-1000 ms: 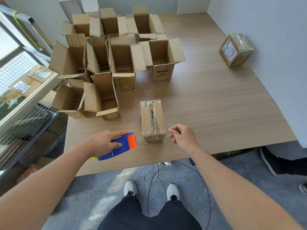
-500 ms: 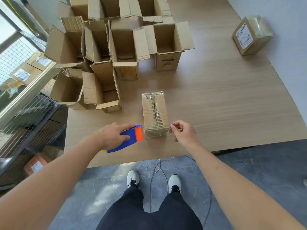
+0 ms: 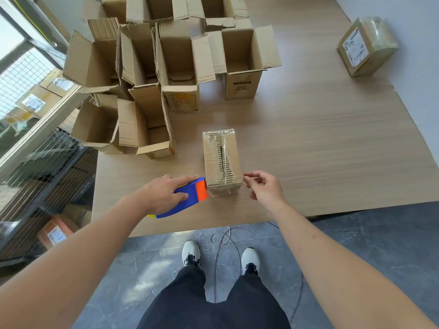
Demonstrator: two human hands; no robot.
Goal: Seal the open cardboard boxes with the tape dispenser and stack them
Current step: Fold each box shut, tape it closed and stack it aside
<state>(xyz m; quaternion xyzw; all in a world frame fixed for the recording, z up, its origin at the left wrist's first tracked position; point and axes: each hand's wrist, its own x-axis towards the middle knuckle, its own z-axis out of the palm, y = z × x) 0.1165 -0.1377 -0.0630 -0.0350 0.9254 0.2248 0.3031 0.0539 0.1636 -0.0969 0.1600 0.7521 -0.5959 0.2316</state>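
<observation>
left hand (image 3: 161, 194) grips tape dispenser (image 3: 187, 198) against closed box (image 3: 222, 160); right hand (image 3: 264, 187) pinches tape end, apparently. box likely light, crushable; hold sides.

Wooden desk over a grey tiled floor, wire cage at the left

The wood-grain desk (image 3: 320, 143) meets a pale wall (image 3: 408, 24) at the right. Below its near edge, 2 white sneakers (image 3: 190, 254) stand on the grey marbled floor tiles (image 3: 370, 252), a thin cable (image 3: 223, 252) looping between them. Left of the desk, a wire mesh cage (image 3: 47, 162) holds labelled parcels (image 3: 32, 103).
</observation>
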